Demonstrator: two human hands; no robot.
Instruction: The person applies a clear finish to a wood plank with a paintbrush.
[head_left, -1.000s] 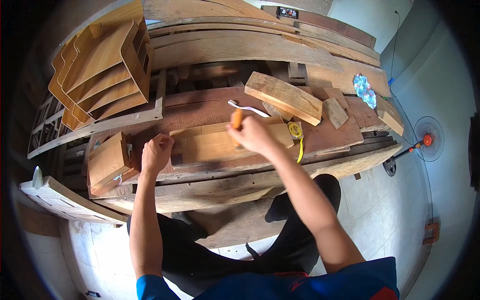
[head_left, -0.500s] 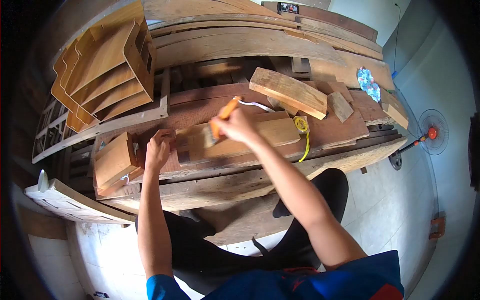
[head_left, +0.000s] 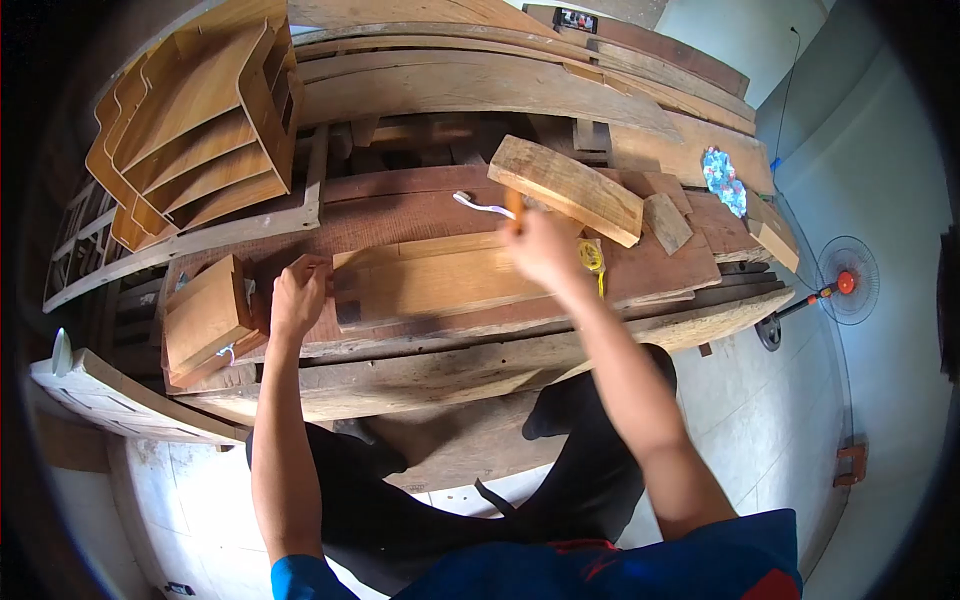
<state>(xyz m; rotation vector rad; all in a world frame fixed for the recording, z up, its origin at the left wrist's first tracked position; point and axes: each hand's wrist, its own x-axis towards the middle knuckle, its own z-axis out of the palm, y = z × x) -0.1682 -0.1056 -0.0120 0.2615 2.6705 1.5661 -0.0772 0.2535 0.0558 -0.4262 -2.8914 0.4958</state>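
A flat, light-brown wooden board [head_left: 420, 280] lies across the reddish plank, with a dark patch at its left end. My right hand [head_left: 548, 250], smeared by motion, is closed around the orange handle of a paintbrush [head_left: 514, 208] over the board's right part; the bristles are hidden. At the board's left end is my left hand [head_left: 300, 292], its fingers curled in; whatever they may hold is out of sight. A white toothbrush [head_left: 482, 206] lies just behind the board. Beside the right wrist rests a yellow tape measure [head_left: 591, 257].
A thick wood block [head_left: 568, 190] and a small offcut [head_left: 667, 222] lie at right. Left of my left hand sits a wooden box [head_left: 208, 318]. A tiered wooden organizer [head_left: 200, 130] stands at back left. Floral cloth [head_left: 724, 182] and a fan [head_left: 845, 282] are farther right.
My right hand has swept the paintbrush rightward along the board, from its left part to its right end. My left hand stays by the board's left end. The whole view has shifted slightly.
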